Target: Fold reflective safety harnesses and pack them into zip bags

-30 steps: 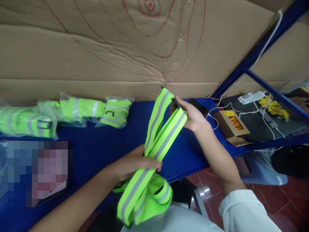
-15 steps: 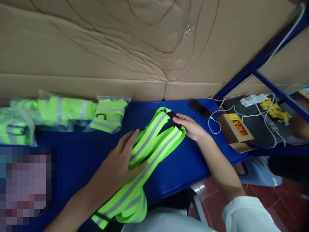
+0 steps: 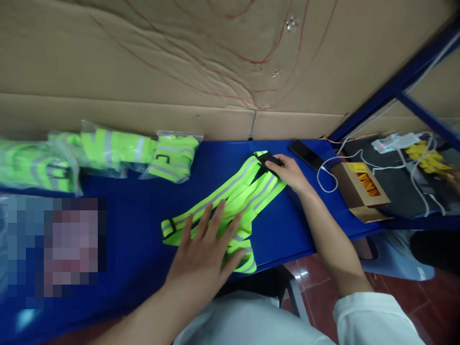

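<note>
A neon-yellow reflective strap vest [image 3: 233, 196] with grey stripes lies stretched across the blue table [image 3: 140, 215]. My left hand [image 3: 204, 249] rests flat on its near end, fingers spread apart. My right hand [image 3: 289, 173] pinches the far end at a black buckle, fingers closed on the strap. One lower loop of the vest hangs near the table's front edge.
Several bagged neon vests [image 3: 118, 151] lie along the cardboard wall [image 3: 161, 62] at the left. A black phone [image 3: 305, 153] with a white cable, an open cardboard box [image 3: 361, 189] and yellow pieces [image 3: 427, 158] sit at the right. A blurred patch covers the left of the table.
The vest, held up in both hands a second ago, has been lowered and spread flat on the table. My left hand let go its grip and now presses flat.
</note>
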Demonstrator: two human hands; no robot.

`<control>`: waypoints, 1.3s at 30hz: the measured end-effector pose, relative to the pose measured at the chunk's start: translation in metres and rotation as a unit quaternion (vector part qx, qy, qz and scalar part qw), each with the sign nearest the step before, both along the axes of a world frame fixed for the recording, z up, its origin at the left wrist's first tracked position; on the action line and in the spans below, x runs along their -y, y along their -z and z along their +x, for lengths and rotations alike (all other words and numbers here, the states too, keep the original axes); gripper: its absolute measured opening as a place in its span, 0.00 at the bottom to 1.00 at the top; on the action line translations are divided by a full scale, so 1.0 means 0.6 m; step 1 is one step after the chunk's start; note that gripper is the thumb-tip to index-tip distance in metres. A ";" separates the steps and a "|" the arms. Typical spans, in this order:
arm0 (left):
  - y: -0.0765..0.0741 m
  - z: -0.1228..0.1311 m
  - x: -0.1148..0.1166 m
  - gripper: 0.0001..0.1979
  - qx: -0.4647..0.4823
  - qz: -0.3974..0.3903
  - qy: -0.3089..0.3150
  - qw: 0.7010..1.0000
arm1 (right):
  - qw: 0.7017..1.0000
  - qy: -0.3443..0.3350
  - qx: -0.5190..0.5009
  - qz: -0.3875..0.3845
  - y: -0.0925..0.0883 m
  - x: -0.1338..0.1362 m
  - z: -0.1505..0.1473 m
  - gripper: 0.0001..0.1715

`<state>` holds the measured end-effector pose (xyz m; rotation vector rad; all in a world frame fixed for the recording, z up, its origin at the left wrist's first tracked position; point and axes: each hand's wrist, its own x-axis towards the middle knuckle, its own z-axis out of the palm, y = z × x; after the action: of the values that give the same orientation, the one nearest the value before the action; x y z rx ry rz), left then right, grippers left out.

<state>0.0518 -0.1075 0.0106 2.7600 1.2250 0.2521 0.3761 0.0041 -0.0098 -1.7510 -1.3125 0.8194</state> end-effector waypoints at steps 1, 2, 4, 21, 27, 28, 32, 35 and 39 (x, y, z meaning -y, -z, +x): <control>0.010 0.005 0.008 0.30 -0.012 0.007 0.000 1.000 | 1.000 0.005 0.029 0.009 0.001 0.000 0.003 0.25; 0.020 0.006 0.014 0.30 -0.025 0.009 -0.002 1.000 | 0.998 0.011 0.056 0.016 0.001 0.001 0.006 0.24; 0.033 -0.001 0.020 0.30 -0.041 0.008 -0.010 0.999 | 0.995 0.018 0.098 0.021 0.002 0.001 0.012 0.23; -0.022 0.099 0.071 0.31 0.057 0.052 0.013 0.997 | 1.000 -0.005 -0.013 -0.018 0.015 0.000 -0.014 0.26; 0.027 0.173 -0.033 0.49 0.016 0.008 -0.042 0.999 | 0.997 -0.027 -0.070 -0.023 -0.003 0.007 -0.028 0.28; 0.031 0.171 -0.052 0.51 0.018 -0.001 -0.057 0.998 | 0.995 -0.038 -0.083 -0.029 -0.007 0.008 -0.028 0.28; 0.044 0.147 -0.096 0.52 0.014 0.013 -0.073 0.997 | 0.988 -0.087 -0.117 -0.058 -0.021 0.010 -0.023 0.29; 0.054 0.127 -0.106 0.51 -0.012 0.014 -0.111 0.994 | 0.987 -0.099 -0.111 -0.063 -0.022 0.008 -0.019 0.28; 0.052 0.104 -0.109 0.41 -0.065 0.020 -0.101 0.993 | 0.995 -0.074 -0.053 -0.036 -0.009 0.003 -0.017 0.26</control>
<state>0.1144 -0.0423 -0.0208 2.7238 1.5496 0.1159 0.3661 0.0022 -0.0046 -1.6549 -1.3691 1.0411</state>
